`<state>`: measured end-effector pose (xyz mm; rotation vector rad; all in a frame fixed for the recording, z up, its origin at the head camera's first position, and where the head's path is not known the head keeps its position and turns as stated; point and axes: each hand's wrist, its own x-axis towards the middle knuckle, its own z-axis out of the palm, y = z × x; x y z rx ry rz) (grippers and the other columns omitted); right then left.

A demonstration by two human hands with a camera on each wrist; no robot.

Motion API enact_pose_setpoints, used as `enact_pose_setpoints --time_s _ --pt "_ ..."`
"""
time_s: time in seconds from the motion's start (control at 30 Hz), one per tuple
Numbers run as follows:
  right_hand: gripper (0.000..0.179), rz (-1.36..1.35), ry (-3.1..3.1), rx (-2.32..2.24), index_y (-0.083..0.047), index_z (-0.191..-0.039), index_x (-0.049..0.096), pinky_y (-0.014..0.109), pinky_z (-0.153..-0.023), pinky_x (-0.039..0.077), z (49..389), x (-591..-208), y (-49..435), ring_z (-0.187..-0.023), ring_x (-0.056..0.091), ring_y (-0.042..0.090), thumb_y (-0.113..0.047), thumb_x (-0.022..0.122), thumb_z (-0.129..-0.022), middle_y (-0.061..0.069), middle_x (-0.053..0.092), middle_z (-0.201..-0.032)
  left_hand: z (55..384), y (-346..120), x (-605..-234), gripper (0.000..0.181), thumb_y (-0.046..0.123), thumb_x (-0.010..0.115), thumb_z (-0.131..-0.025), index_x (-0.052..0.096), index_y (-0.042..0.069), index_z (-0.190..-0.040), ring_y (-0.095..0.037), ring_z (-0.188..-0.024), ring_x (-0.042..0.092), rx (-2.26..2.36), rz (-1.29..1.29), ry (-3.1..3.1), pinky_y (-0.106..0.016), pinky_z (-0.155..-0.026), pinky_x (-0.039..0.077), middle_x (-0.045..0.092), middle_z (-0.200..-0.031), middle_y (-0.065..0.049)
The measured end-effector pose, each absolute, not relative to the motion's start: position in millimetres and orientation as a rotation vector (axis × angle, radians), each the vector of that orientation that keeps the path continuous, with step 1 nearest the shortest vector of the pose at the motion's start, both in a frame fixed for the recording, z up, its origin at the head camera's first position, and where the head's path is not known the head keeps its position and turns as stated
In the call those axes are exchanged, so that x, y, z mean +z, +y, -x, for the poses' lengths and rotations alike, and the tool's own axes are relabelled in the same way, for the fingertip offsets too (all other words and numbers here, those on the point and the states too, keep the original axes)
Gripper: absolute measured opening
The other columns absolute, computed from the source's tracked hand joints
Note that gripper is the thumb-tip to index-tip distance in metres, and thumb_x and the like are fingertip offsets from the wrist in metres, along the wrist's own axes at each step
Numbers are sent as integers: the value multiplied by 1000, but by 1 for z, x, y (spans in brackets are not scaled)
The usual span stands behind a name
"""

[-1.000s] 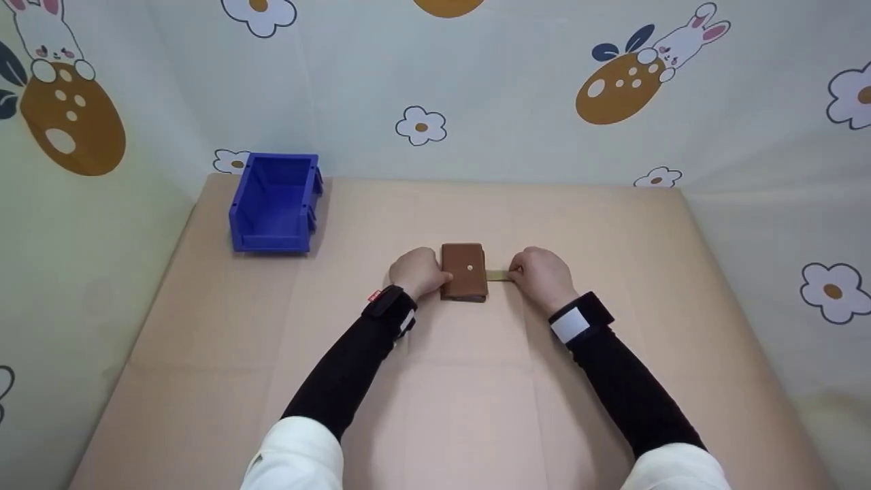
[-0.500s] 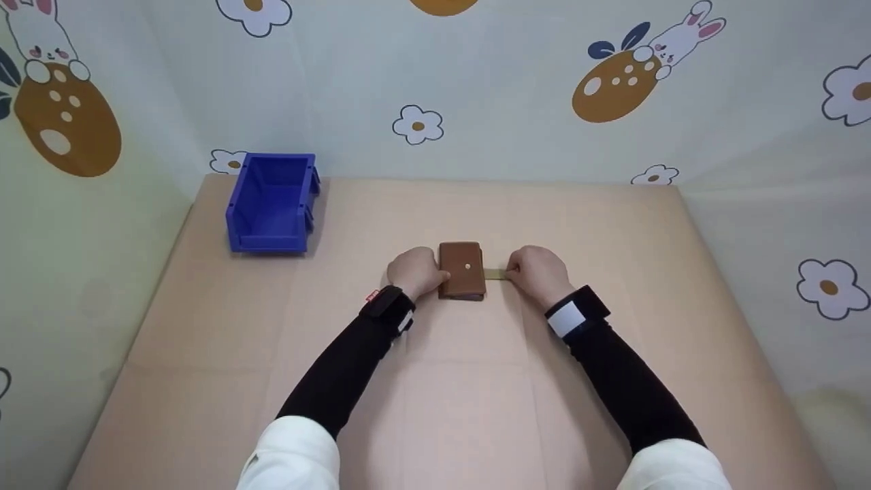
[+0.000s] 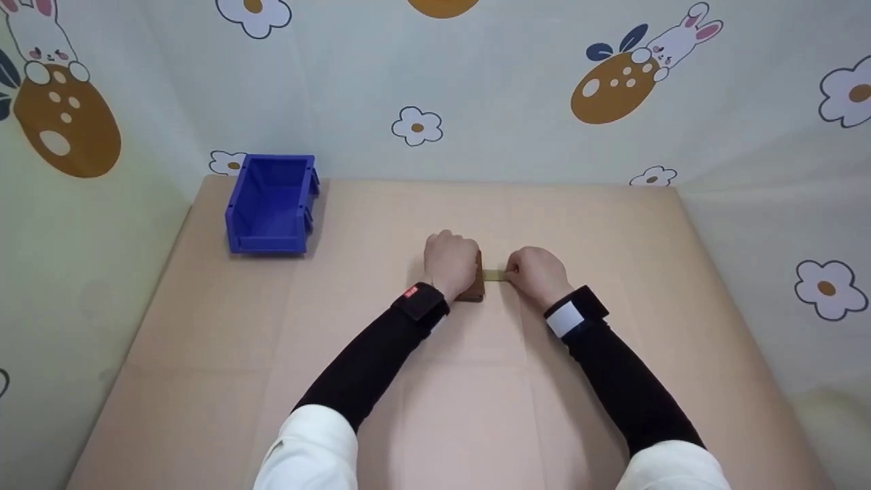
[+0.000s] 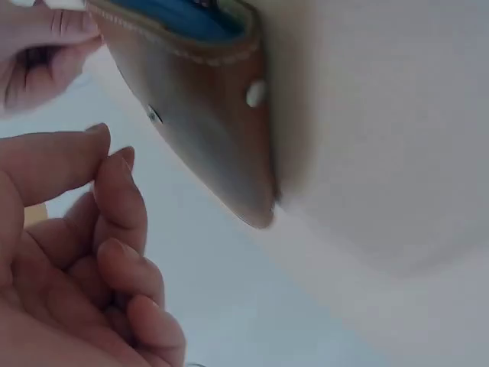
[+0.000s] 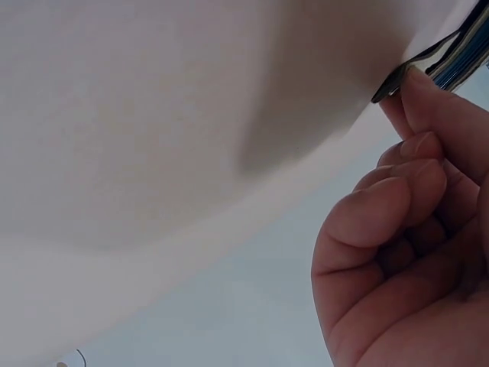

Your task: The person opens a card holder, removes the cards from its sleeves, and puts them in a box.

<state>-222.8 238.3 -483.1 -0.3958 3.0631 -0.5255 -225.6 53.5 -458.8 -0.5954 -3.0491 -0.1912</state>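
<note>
A small brown leather wallet (image 3: pixel 471 297) with snap studs lies on the table, mostly covered by my left hand (image 3: pixel 451 264) in the head view. In the left wrist view the wallet (image 4: pixel 202 122) shows a blue inside and stands apart from the left fingers (image 4: pixel 118 202). Those fingers are curled, thumb tip against index finger, with nothing seen between them. My right hand (image 3: pixel 539 275) pinches the end of the wallet's closing strap (image 3: pixel 493 275), which sticks out to the right. In the right wrist view thumb and finger grip the dark strap tip (image 5: pixel 391 82).
A blue plastic bin (image 3: pixel 272 204) stands at the table's back left corner. The table (image 3: pixel 463 422) has a beige cover. Patterned cloth walls (image 3: pixel 510 102) with flowers and rabbits enclose its back and sides.
My left hand has let go of the wallet's left edge and moved right, over the wallet. The right hand keeps its pinch on the strap, almost unmoved.
</note>
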Motion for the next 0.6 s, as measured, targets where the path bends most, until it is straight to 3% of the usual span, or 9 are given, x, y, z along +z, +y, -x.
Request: enact_pose_setpoints --time_s 0.13,0.33,0.6 --pt "13 392 3054 -545 -10 -73 74 43 -70 51 223 -483 238 -73 63 25 -17 77 -84 3 69 -76 219 66 -464 15 31 74 -82 73 17 -85 -24 -86 59 -57 763 -2989 -38 -74 43 69 -87 -2" --pt "16 371 3049 -561 -11 -71 73 40 -68 51 224 -485 238 -70 61 22 -18 76 -85 2 68 -75 213 72 -468 28 44 77 -80 72 18 -88 -24 -96 58 -42 785 -3001 -39 -84 40 69 -95 -2" --pt "15 370 3054 -554 -11 -71 73 41 -69 51 224 -485 238 -71 62 23 -17 76 -84 2 68 -74 210 75 -471 29 41 78 -79 72 16 -92 -25 -99 57 22 823 -2998 -39 -87 40 69 -94 -2"
